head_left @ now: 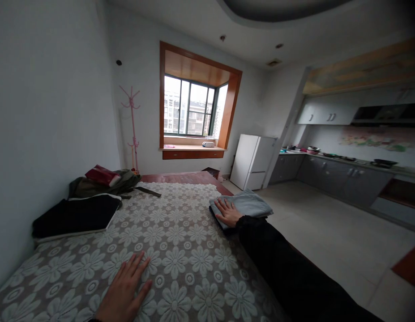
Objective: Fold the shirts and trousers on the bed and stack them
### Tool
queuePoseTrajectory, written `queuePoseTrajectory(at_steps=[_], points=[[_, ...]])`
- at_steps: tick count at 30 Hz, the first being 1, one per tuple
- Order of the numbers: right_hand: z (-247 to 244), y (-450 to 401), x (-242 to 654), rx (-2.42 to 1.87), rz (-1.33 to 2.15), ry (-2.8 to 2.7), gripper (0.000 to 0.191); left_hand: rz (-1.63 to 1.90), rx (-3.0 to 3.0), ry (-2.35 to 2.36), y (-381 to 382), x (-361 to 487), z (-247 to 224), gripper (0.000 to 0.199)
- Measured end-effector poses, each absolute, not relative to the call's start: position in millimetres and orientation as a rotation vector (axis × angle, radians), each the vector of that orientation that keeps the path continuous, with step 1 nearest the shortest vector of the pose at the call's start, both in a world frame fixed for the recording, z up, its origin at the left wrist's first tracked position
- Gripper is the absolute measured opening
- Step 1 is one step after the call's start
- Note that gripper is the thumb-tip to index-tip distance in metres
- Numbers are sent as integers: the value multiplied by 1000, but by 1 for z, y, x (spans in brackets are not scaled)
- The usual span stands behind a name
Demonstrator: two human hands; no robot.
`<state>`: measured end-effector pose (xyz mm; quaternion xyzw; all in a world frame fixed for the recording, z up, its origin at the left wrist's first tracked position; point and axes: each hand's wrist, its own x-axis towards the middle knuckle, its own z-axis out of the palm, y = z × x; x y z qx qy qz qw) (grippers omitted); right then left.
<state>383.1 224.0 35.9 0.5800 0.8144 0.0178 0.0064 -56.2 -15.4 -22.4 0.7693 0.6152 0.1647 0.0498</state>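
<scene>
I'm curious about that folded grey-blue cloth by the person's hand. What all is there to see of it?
The folded cloth is pale grey-blue and looks like soft fabric, perhaps a garment. It lies flat in a neat, layered, roughly four-sided bundle at the right side of the table. A dark layer shows beneath its near edge; whether that is a separate piece is unclear. The person's right hand rests on its left part, palm down, fingers spread.

The bottom edge crops the left hand [124, 287]. The right hand [229, 213] hides part of the folded grey cloth [252, 203].
</scene>
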Motion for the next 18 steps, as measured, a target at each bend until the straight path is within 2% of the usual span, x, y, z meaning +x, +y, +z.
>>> queuePoseTrajectory(at_steps=[5,12,18], points=[[24,216,357,1981,-3,2425,96,442,2282,1865,-20,-51,-7,61],[-13,205,348,2146,300,2550,85,416,2201,1856,-27,-46,6,62],[11,202,340,2130,278,2448,86,499,2162,1831,-29,-46,6,62]])
